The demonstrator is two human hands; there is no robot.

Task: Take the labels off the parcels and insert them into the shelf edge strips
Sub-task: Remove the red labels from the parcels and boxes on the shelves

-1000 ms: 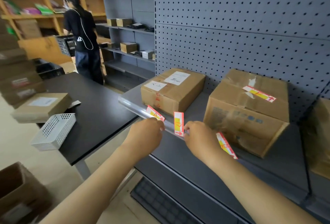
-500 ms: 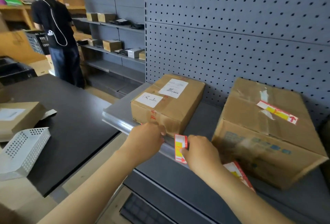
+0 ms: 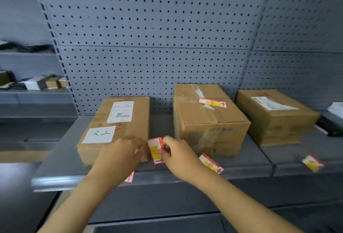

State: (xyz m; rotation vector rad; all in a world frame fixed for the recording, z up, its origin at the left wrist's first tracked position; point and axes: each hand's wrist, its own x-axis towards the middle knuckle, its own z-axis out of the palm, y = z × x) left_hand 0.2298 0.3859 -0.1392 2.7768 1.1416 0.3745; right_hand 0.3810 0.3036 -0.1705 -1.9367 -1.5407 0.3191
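Three cardboard parcels stand on the grey shelf: a left parcel, a middle parcel with a red-and-yellow label stuck on its top, and a right parcel. My right hand pinches a red-and-yellow label upright above the shelf edge strip. My left hand is beside it, fingers at the label's left edge. More labels sit along the strip: one label under my left hand, another label right of my right hand, a third label far right.
A grey pegboard back wall rises behind the parcels. Another shelving unit with small boxes stands at the left. A dark object lies at the far right of the shelf. A lower shelf juts out beneath.
The view has swung right and now faces the shelf head-on. Both hands have risen from the edge strip, still at the upright label. The third parcel and a far-right label have come into view.
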